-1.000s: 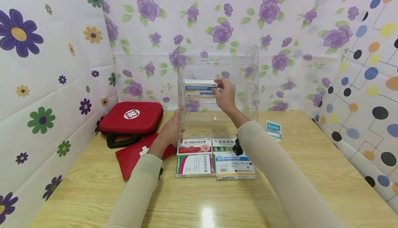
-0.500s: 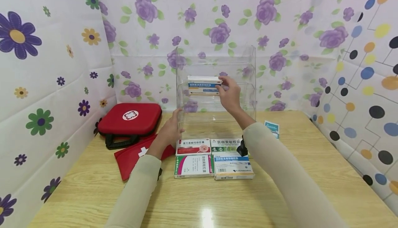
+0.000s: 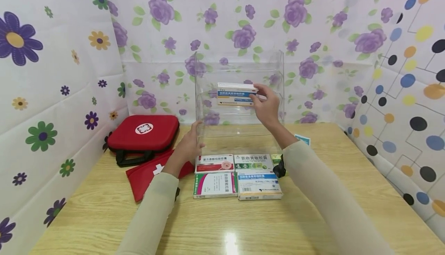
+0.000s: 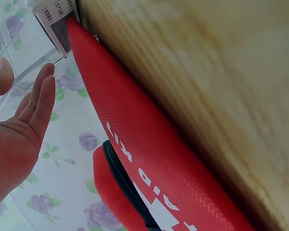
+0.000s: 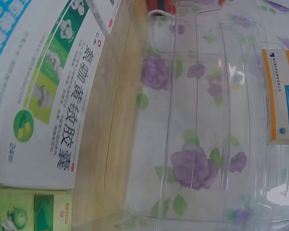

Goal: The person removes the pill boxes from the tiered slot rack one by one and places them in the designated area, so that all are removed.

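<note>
My right hand [image 3: 267,106] pinches the right end of a white, blue and orange medicine box [image 3: 234,94], held with its long side level. In the head view the box overlaps the middle tiers of a clear acrylic display rack [image 3: 240,132]. The right wrist view shows the box [image 5: 282,96] at its right edge, with only a bit of a finger below it. At the rack's left side is my left hand [image 3: 187,147], its fingertips right at the upright edge. In the left wrist view this hand [image 4: 19,130] has extended fingers and a gap to the thumb.
Several medicine boxes lie flat before the rack, among them a red-and-white one [image 3: 213,164], a green-and-pink one [image 3: 215,185] and a blue-and-white one [image 3: 260,185]. A red first-aid case [image 3: 142,131] and a red pouch [image 3: 149,179] lie left. A teal packet [image 3: 303,139] is behind the right forearm.
My right hand has shifted the medicine box to the right and slightly up along the rack. The left hand stays at the rack's left edge.
</note>
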A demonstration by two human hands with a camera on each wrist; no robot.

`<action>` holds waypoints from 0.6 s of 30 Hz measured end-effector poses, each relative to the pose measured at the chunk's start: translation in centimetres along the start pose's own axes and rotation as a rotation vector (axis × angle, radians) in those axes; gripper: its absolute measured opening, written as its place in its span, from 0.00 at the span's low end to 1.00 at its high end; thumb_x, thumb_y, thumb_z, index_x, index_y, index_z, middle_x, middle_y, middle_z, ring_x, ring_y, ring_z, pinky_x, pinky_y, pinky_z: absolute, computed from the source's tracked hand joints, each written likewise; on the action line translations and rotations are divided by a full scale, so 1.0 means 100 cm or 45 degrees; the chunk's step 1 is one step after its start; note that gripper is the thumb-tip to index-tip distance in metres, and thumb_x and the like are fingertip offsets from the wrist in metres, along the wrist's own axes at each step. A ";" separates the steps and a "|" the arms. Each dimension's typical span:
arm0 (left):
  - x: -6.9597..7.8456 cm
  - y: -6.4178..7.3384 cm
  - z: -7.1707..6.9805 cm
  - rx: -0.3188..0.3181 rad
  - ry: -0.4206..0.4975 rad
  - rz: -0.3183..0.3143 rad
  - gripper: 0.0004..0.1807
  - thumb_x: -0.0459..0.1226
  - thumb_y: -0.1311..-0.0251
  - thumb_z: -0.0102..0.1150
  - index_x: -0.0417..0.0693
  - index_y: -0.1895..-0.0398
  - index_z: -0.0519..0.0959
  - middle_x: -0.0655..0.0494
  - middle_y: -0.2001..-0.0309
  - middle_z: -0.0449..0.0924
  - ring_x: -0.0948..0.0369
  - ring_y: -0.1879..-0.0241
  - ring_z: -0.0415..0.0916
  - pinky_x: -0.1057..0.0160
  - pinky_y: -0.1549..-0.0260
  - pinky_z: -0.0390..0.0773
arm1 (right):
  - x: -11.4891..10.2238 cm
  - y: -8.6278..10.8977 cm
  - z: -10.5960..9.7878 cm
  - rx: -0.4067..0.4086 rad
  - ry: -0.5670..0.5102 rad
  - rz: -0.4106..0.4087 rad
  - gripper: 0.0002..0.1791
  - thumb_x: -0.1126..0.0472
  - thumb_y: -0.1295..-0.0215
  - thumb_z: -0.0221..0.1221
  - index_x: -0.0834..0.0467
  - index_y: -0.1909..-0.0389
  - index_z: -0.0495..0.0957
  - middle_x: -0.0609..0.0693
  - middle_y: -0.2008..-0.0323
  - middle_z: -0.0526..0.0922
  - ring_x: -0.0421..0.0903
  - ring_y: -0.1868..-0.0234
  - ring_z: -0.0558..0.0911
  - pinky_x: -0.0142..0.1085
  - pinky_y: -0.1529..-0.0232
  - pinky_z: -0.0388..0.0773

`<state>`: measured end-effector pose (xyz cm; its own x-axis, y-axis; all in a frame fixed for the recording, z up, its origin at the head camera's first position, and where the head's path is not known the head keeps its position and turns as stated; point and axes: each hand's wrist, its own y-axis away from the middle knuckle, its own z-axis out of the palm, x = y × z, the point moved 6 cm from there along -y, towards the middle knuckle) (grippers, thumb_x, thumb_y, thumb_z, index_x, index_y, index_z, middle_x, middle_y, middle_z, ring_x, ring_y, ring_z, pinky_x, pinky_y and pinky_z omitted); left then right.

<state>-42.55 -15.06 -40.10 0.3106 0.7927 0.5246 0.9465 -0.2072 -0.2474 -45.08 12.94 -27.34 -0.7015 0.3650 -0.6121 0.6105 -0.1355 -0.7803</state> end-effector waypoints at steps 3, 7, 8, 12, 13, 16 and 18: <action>0.000 0.000 0.001 -0.005 0.004 -0.008 0.49 0.33 0.40 0.65 0.63 0.25 0.43 0.38 0.45 0.73 0.47 0.56 0.74 0.47 0.57 0.78 | 0.000 0.003 -0.008 -0.002 0.000 0.002 0.16 0.70 0.39 0.66 0.64 0.50 0.81 0.59 0.55 0.84 0.52 0.54 0.84 0.36 0.55 0.82; 0.001 -0.002 0.002 -0.015 0.020 -0.003 0.49 0.32 0.39 0.65 0.63 0.25 0.42 0.38 0.44 0.72 0.47 0.55 0.74 0.47 0.57 0.79 | -0.001 0.009 -0.020 0.012 -0.009 -0.011 0.16 0.69 0.39 0.67 0.63 0.49 0.82 0.58 0.54 0.83 0.52 0.53 0.83 0.36 0.55 0.82; 0.001 -0.002 0.002 -0.013 0.024 -0.003 0.49 0.32 0.39 0.65 0.63 0.25 0.43 0.38 0.44 0.72 0.47 0.55 0.73 0.46 0.56 0.78 | -0.002 0.010 -0.023 0.015 -0.014 -0.018 0.16 0.69 0.39 0.67 0.63 0.49 0.82 0.58 0.54 0.83 0.52 0.54 0.83 0.37 0.55 0.82; 0.000 -0.002 0.000 -0.002 0.030 -0.006 0.49 0.32 0.39 0.65 0.63 0.25 0.43 0.37 0.43 0.71 0.46 0.54 0.73 0.45 0.55 0.78 | -0.003 0.016 -0.028 -0.001 -0.014 -0.046 0.17 0.69 0.40 0.67 0.63 0.48 0.81 0.59 0.54 0.82 0.53 0.54 0.83 0.37 0.56 0.82; 0.000 -0.002 0.000 -0.002 0.032 -0.008 0.49 0.32 0.39 0.65 0.63 0.25 0.43 0.37 0.43 0.71 0.46 0.54 0.73 0.45 0.55 0.78 | -0.004 0.018 -0.029 -0.005 -0.016 -0.053 0.18 0.69 0.40 0.67 0.64 0.48 0.81 0.59 0.54 0.82 0.54 0.54 0.83 0.36 0.56 0.82; -0.002 -0.001 0.000 -0.014 0.024 -0.013 0.49 0.32 0.39 0.65 0.63 0.25 0.42 0.38 0.43 0.71 0.47 0.55 0.73 0.47 0.56 0.79 | -0.005 0.024 -0.034 -0.018 -0.005 -0.074 0.18 0.70 0.41 0.68 0.63 0.48 0.81 0.58 0.55 0.82 0.55 0.54 0.83 0.33 0.58 0.82; -0.003 -0.001 0.001 -0.016 0.021 -0.010 0.49 0.32 0.39 0.64 0.62 0.25 0.42 0.38 0.44 0.72 0.47 0.56 0.73 0.47 0.57 0.79 | -0.005 0.028 -0.037 -0.036 -0.009 -0.087 0.18 0.69 0.40 0.68 0.63 0.48 0.81 0.58 0.55 0.83 0.54 0.54 0.83 0.30 0.59 0.81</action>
<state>-42.74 -15.23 -40.27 0.3046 0.7849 0.5396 0.9499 -0.2085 -0.2329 -41.62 15.74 -28.76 -0.7444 0.3660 -0.5585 0.5711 -0.0844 -0.8165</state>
